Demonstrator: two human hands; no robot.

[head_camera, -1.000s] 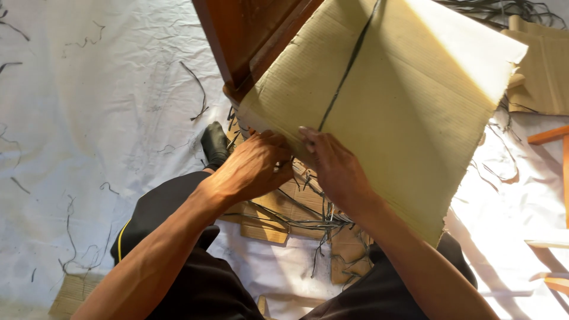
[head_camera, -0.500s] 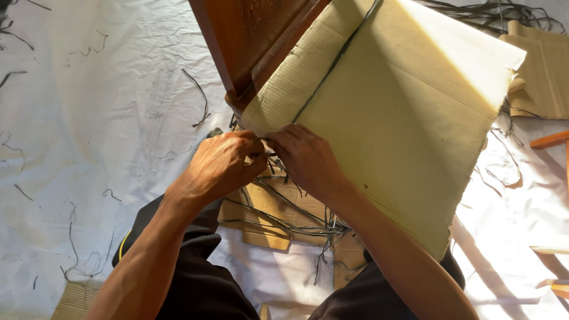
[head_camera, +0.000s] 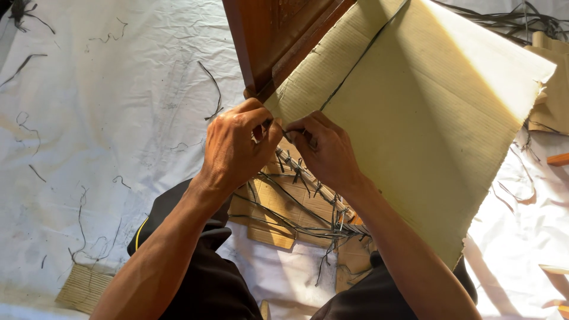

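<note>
A large yellowish corrugated cardboard sheet (head_camera: 427,112) wraps a brown wooden panel (head_camera: 275,35), with a dark strap (head_camera: 361,59) running across the cardboard. My left hand (head_camera: 234,145) and my right hand (head_camera: 326,151) meet at the cardboard's lower corner, fingers pinched together on the dark strap end there. Below my hands, a row of knotted dark straps (head_camera: 308,184) runs along the wrapped edge.
White cloth (head_camera: 101,118) covers the floor, strewn with short dark strap offcuts (head_camera: 210,89). Cardboard scraps (head_camera: 269,219) lie near my knees, another piece (head_camera: 83,287) at lower left. More cardboard (head_camera: 551,89) and a strap bundle (head_camera: 515,21) sit at upper right.
Both hands have moved up from the lower edge to the cardboard's corner and closed together on the strap. The view has shifted slightly.
</note>
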